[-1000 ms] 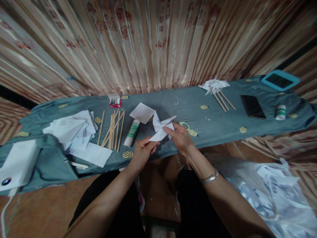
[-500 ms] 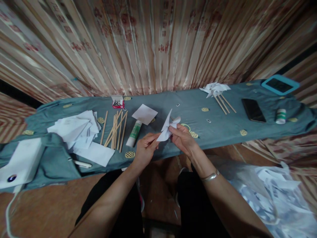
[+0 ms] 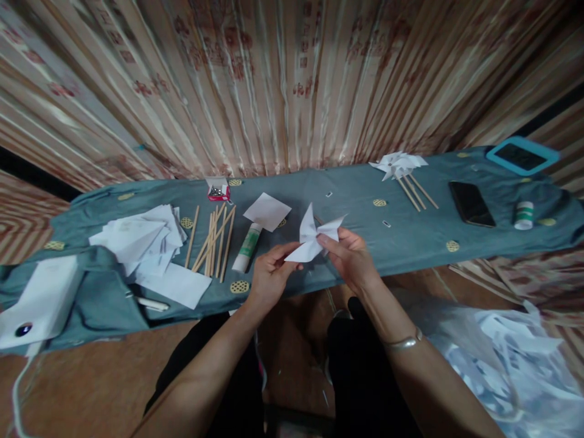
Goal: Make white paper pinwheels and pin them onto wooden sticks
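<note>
A white paper pinwheel (image 3: 310,245) is held between my two hands over the front edge of the cloth-covered table. My left hand (image 3: 270,274) pinches its lower left blade. My right hand (image 3: 352,258) is closed on the right side, the thumb lying over the middle. Just beyond my left hand lie a green and white glue stick (image 3: 247,246) and a square of white paper (image 3: 267,212). Several wooden sticks (image 3: 212,240) lie left of the glue stick. Finished-looking pinwheels (image 3: 396,164) with sticks lie at the back right.
A stack of white paper (image 3: 137,234) and a white device (image 3: 43,298) with a cable lie on the left. Behind the sticks stands a small red box (image 3: 219,190). A phone (image 3: 471,204), another glue stick (image 3: 524,216) and a blue-framed tablet (image 3: 521,155) are at right. A plastic bag of paper (image 3: 506,365) is below.
The pinwheel has turned, and its blades now spread wider toward me. My right hand has shifted slightly to the right; my left hand keeps its pinch.
</note>
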`<state>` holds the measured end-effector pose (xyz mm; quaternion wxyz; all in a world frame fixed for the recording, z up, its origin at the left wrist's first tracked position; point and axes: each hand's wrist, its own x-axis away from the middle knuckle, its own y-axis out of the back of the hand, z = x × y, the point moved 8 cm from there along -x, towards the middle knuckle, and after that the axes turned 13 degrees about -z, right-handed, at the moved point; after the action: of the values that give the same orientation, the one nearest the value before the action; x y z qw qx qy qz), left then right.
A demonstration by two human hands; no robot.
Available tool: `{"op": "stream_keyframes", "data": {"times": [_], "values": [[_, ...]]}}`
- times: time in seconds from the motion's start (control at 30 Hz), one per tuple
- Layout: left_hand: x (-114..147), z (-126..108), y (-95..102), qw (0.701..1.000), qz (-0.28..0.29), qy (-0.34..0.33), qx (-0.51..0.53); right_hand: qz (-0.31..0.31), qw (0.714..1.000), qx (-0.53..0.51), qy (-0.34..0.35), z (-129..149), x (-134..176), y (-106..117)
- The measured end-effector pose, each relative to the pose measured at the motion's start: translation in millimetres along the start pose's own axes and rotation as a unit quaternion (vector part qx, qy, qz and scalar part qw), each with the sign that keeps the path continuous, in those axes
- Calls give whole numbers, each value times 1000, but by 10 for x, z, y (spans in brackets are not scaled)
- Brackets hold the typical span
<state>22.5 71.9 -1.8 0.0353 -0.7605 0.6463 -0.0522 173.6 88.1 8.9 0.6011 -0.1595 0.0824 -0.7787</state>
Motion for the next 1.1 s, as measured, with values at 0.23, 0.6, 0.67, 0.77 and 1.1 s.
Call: {"op": "stream_keyframes", "data": {"times": [0.23,0.6,0.67,0.77,1.1], "values": [[-23,-50,1,999,7,24,25,-1,981,132,140,324,154,69],[83,71,-141,985,44,130,102,45,923,202,324,720,495,-79],[105,55,-168,981,43,150,111,41,909,226,346,760,533,-96],[124,21,-190,976,33,172,126,28,887,258,383,800,589,-107],[134,-22,-201,978,35,172,117,17,827,324,460,829,703,-163]]}}
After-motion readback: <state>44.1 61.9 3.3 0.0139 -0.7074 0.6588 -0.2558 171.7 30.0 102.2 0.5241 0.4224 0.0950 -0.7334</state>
